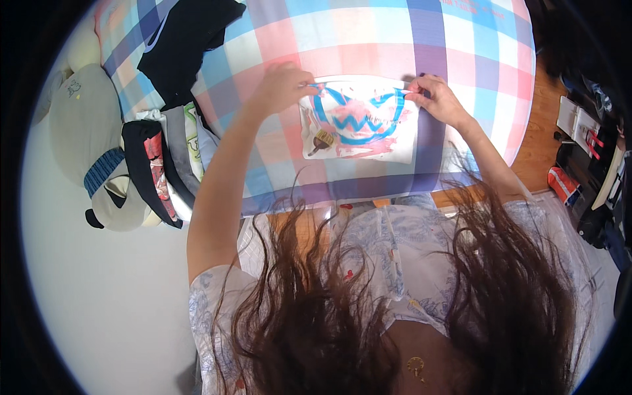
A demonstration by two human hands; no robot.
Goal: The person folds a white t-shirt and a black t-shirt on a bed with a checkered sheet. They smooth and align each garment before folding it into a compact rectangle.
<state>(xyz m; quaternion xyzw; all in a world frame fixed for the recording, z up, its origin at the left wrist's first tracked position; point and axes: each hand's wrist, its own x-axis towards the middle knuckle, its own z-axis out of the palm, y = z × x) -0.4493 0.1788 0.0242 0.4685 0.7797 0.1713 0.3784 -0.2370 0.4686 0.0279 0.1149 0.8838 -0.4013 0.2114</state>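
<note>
Spread before me on a plaid bedsheet [276, 163] is a white printed garment [363, 118], lying as a flat rectangle. Its print shows a blue zigzag-mouthed face over pink smears, with some writing. My left hand [284, 89] pinches the far left corner between thumb and fingers. At the far right corner, my right hand [434, 98] has the cloth in a similar pinch. The garment's near edge rests loose on the sheet. Its underside and inner layers are hidden.
Several folded garments [170, 158] stand in a row at the bed's left edge. Beyond them lies a crumpled black garment [192, 44]. A grey plush toy [84, 118] leans beside the row. Dark items and an orange pouch [564, 185] sit right of the bed, near the wooden floor [538, 123].
</note>
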